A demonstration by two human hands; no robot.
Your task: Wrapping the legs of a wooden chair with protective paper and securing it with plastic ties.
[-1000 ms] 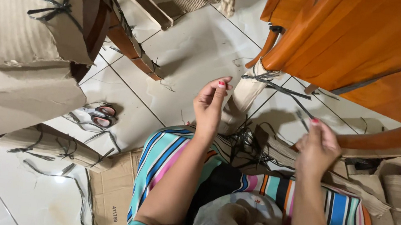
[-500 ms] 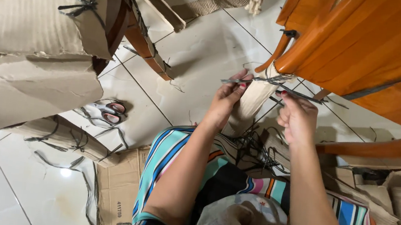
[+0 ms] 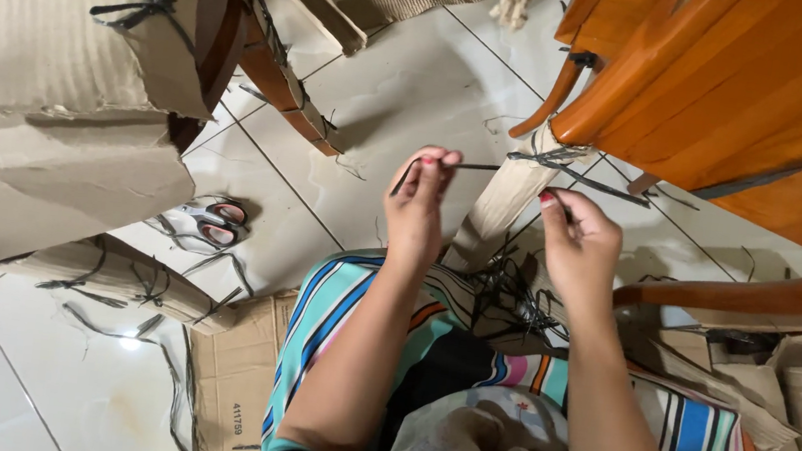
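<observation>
The left hand (image 3: 421, 198) is raised over the tiled floor (image 3: 396, 94) with its fingertips pinched on a thin dark strap (image 3: 448, 165), which runs as a short strip from just left of the thumb toward the cardboard-wrapped chair leg (image 3: 505, 197). The right hand (image 3: 575, 240) is curled, its thumb and forefinger closed on another dark strand just beside that leg (whether it is the same strap I cannot tell). Half a second ago both hands sat close together at the knot of straps on the leg; now they have drawn apart, the left one pulled back to the left and the right one lowered to the right of the leg. A second ago the left hand was alone at the leg while the right rested lower, near the lap. The orange wooden chair (image 3: 739, 83) stands above the hands at upper right. A pair of scissors with red handles (image 3: 210, 224) lies on the floor well to the left, below a large sheet of torn cardboard (image 3: 46, 74). Cut dark strips litter the tiles, and a striped cloth (image 3: 352, 301) covers the person's lap.
</observation>
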